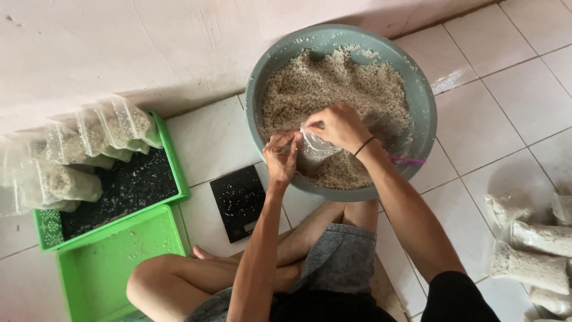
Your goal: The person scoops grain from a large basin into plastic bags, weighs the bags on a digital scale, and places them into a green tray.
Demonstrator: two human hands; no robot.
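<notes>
1. Packages: filled clear bags [89,149] stand in a row in the far green tray [173,167], at the left by the wall; more filled clear packets [530,250] lie on the floor tiles at the right edge.
2. Surroundings: a second green tray [113,262] sits just beside the first. A flat black scale [238,201] lies between the trays and the grey basin [417,89] of pale grain [333,83].
3. Hands: the left hand [281,156] pinches the rim of a small clear bag [316,149] over the basin's near edge; the right hand [336,125] (black band at the wrist) grips the opposite rim, fingers curled. Both forearms cross above the person's folded legs.
</notes>
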